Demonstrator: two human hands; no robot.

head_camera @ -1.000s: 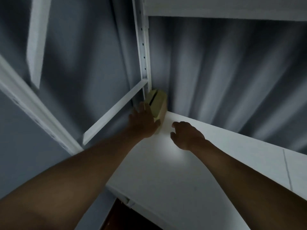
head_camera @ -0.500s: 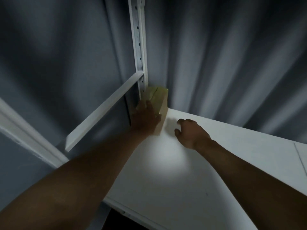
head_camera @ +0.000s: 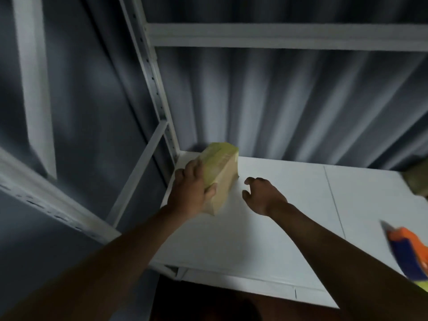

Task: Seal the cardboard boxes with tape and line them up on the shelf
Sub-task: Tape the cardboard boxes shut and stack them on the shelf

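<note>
A small cardboard box (head_camera: 221, 174) with yellowish tape over its top stands on the white shelf board (head_camera: 289, 205), close to the back left corner by the upright post. My left hand (head_camera: 191, 192) grips the box over its top and near end, the thumb against the side. My right hand (head_camera: 262, 195) hovers just right of the box with loosely curled fingers, holding nothing and not touching it.
A white perforated upright (head_camera: 159, 107) and a slanted brace (head_camera: 139, 172) stand left of the box. A shelf beam (head_camera: 278, 39) runs overhead. An orange and blue tape dispenser (head_camera: 410, 253) lies at the right edge; another box's corner (head_camera: 418, 181) shows far right. Corrugated grey wall lies behind.
The view has swung down and right, bringing the dispenser and a second box into sight. My left hand stays on the box; the box now sits slightly out from the corner post.
</note>
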